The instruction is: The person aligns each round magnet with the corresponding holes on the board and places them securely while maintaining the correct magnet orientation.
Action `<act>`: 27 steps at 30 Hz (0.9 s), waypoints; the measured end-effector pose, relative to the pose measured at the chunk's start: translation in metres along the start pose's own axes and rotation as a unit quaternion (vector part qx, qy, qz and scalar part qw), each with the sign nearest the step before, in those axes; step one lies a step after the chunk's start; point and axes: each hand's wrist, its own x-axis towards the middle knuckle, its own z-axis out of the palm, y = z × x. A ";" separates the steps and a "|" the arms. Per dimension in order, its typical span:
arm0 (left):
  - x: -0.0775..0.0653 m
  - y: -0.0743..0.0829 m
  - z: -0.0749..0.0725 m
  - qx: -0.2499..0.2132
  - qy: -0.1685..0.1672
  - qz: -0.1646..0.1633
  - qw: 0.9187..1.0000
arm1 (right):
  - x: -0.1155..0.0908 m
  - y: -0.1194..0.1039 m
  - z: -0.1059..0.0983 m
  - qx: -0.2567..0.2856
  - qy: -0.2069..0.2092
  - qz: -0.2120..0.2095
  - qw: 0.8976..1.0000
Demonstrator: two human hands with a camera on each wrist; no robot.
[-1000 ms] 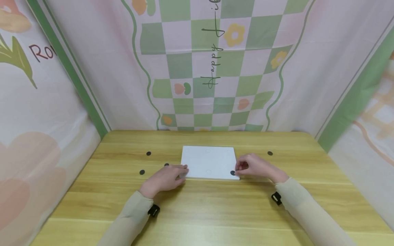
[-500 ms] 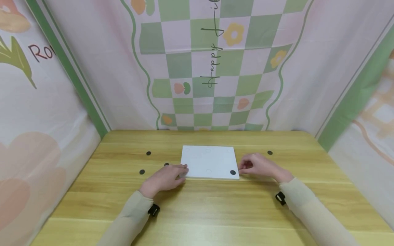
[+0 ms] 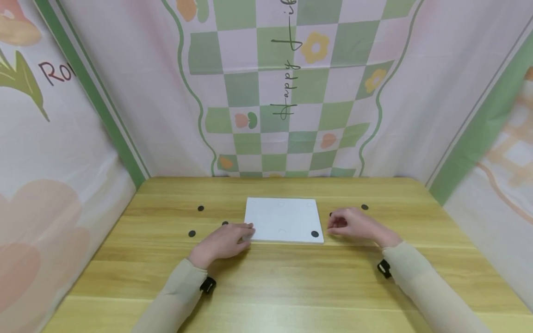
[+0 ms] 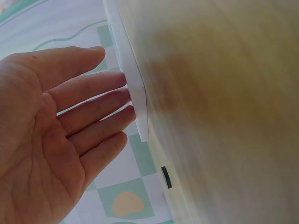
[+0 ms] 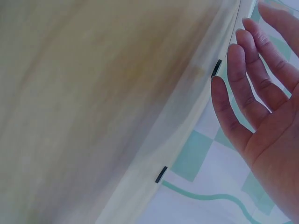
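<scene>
A flat white board [image 3: 279, 217] with faint round marks lies on the wooden table. One black disc [image 3: 314, 234] sits on its near right corner. My left hand [image 3: 222, 239] rests its straight fingertips on the board's near left corner; in the left wrist view the fingers [image 4: 100, 109] meet the edge of the white board [image 4: 133, 79]. Just right of the board is my right hand [image 3: 354, 225], apart from it and holding nothing. The right wrist view shows its fingers [image 5: 238, 88] loosely bent. Behind that hand a black disc [image 3: 331, 214] is partly hidden.
Left of the board lie three black discs: a far one [image 3: 201, 208], a near one [image 3: 192, 233] and one [image 3: 225, 223] close behind the left hand. Another disc [image 3: 364, 207] lies at the far right. A patterned curtain [image 3: 287, 138] hangs behind the table [image 3: 275, 286].
My right hand has let go of the black disc at the board's near right corner and moved right, off the board. A disc behind it now shows. The left hand has stayed put.
</scene>
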 end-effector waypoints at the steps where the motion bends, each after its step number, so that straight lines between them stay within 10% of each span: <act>1: 0.000 0.000 0.000 0.000 0.000 0.000 1.000 | -0.001 0.000 -0.001 0.002 -0.001 0.002 1.000; 27: 0.001 -0.002 0.002 -0.003 0.004 0.001 1.000 | -0.006 0.017 -0.010 -0.011 0.005 0.050 0.999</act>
